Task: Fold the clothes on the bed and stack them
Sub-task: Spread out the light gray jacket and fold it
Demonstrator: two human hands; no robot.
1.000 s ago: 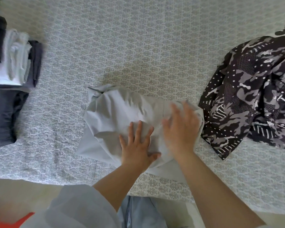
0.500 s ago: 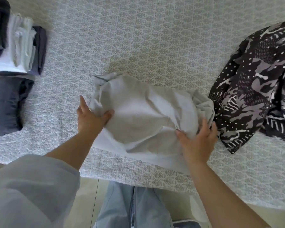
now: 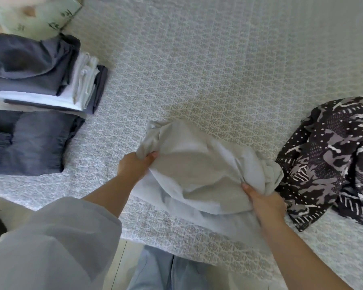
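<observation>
Head view: both hands [image 3: 135, 167] [image 3: 266, 203] grip soft, rumpled grey garment [image 3: 199, 164], seemingly cotton.

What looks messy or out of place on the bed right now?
Only the patterned shirt, lying crumpled and unfolded at the right. The grey garment the hands grip is bunched, mid-fold. The stack on the left looks tidy.

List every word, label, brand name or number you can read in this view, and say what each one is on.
None: no readable text appears anywhere in this view.
The marks on the black and white patterned garment are dots, dashes and blotches, not letters.
The light grey garment, held by the left hand and right hand, shows no tag or print.
The stack of folded clothes shows no label.
The bedspread carries only a repeating woven motif.
</observation>
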